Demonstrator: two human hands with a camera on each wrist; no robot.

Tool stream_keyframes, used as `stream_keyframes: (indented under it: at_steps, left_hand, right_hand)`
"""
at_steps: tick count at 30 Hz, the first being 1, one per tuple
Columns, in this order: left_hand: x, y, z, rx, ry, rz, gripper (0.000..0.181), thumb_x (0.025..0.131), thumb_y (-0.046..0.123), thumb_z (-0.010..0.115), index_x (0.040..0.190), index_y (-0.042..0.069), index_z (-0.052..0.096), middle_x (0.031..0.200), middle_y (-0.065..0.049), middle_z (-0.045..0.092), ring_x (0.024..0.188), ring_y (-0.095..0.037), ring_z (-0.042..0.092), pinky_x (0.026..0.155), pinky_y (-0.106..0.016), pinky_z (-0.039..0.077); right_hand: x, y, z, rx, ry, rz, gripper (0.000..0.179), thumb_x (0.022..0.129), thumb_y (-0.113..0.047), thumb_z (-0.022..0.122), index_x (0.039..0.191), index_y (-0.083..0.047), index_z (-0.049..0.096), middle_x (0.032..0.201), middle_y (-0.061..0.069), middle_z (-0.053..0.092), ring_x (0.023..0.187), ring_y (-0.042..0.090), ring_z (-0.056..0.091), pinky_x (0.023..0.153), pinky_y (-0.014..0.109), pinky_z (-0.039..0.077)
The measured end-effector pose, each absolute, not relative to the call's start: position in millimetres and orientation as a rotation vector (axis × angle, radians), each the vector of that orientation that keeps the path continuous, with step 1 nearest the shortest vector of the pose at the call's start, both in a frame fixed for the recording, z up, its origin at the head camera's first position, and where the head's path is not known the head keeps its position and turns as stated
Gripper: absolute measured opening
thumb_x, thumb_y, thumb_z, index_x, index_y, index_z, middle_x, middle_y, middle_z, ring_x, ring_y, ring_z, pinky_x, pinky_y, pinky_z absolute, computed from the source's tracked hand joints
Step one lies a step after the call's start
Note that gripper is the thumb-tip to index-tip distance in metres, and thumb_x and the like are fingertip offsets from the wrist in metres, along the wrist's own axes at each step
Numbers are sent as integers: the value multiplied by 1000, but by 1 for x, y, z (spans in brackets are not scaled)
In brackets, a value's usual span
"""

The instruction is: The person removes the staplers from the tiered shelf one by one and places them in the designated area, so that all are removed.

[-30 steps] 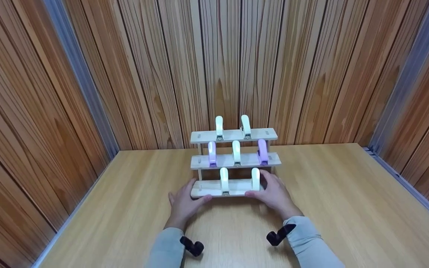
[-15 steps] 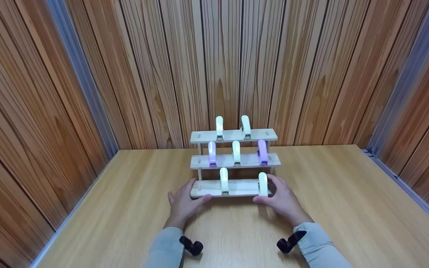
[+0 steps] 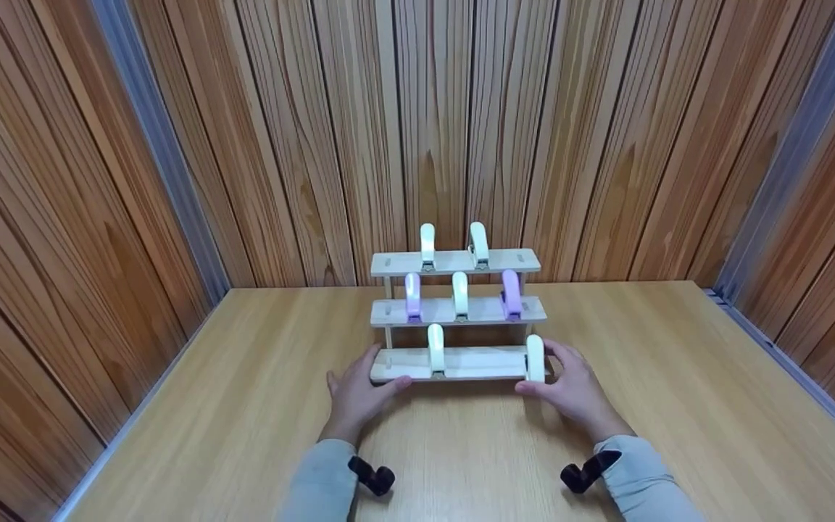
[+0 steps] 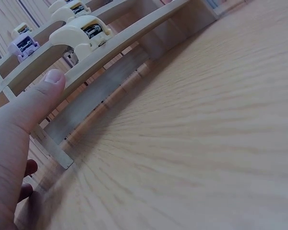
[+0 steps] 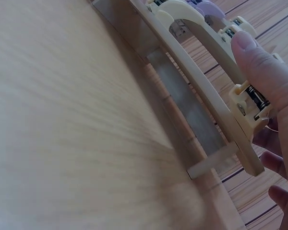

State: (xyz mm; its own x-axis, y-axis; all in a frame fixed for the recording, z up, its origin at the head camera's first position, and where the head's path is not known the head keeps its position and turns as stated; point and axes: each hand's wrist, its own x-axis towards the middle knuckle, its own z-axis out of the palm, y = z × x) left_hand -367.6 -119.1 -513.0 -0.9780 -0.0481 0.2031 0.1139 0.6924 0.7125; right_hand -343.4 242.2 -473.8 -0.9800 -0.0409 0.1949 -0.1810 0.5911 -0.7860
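Observation:
A three-tier wooden display rack (image 3: 483,362) stands on the table, with small staplers upright on each tier. My left hand (image 3: 359,395) grips the left end of the bottom tier, its thumb (image 4: 53,79) along the front edge and its other fingers behind. At the bottom tier's right end, my right hand (image 3: 566,384) holds a cream stapler (image 3: 535,359) between thumb and fingers. The right wrist view shows this stapler's spring end (image 5: 252,103) beside the tier's edge. Another cream stapler (image 3: 436,349) stands left of centre on the same tier.
On the middle tier, a pale stapler (image 3: 460,296) stands between two purple staplers, one being the right purple stapler (image 3: 511,294). Two pale staplers, including the left one (image 3: 428,246), are on the top tier. A wood-panelled wall (image 3: 432,130) rises close behind the rack.
My right hand has slid the cream stapler rightward along the bottom tier, from beside the other stapler's side to the right end. My left hand has stayed at the rack.

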Motion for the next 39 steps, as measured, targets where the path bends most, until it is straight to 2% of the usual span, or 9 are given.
stream_keyframes:
  at_steps: [6, 15, 23, 29, 34, 39]
  left_hand:
    - [-370, -120, -511, -51, -2698, -1179, 103, 73, 76, 72, 154, 20, 42, 154, -11, 47, 142, -36, 42, 115, -69, -11]
    - [-369, -121, -511, -49, -2692, -1194, 101, 74, 76, 72, 154, 21, 42, 155, -10, 47, 142, -36, 42, 115, -69, -14]
    - [-369, -120, -511, -50, -2696, -1187, 102, 73, 76, 72, 155, 22, 42, 155, -10, 46, 143, -36, 41, 116, -68, -13]
    - [-370, -121, -510, -60, -2689, -1177, 102, 73, 76, 73, 154, 20, 43, 154, -10, 48, 143, -36, 41, 115, -70, -12]
    - [-371, -120, -511, -39, -2704, -1184, 102, 73, 76, 73, 154, 21, 43, 155, -8, 47, 144, -35, 40, 115, -70, -13]
    - [-369, -118, -512, -29, -2716, -1180, 103, 73, 75, 73, 155, 20, 42, 156, -9, 46, 144, -36, 40, 115, -70, -12]
  right_hand:
    - [-344, 255, -471, 163, -2675, 1356, 99, 75, -41, 90, 153, -6, 40, 153, 22, 41, 145, 44, 28, 117, 66, 19]
    - [-347, 272, -471, 165, -2663, 1368, 107, 71, -45, 91, 153, -3, 36, 154, 24, 38, 145, 46, 27, 118, 65, 17]
    - [-352, 285, -469, 143, -2684, 1406, 106, 74, -48, 89, 155, -6, 34, 157, 23, 36, 147, 46, 24, 116, 70, 14]
    - [-360, 291, -473, 144, -2645, 1424, 104, 74, -46, 89, 154, -6, 37, 149, 23, 44, 143, 44, 32, 117, 68, 17]
    - [-364, 295, -478, 111, -2677, 1434, 110, 73, -51, 88, 157, -7, 31, 152, 24, 39, 144, 46, 29, 116, 68, 20]
    - [-367, 300, -485, 97, -2691, 1428, 112, 71, -55, 87, 156, -6, 33, 149, 22, 43, 141, 47, 34, 114, 66, 28]
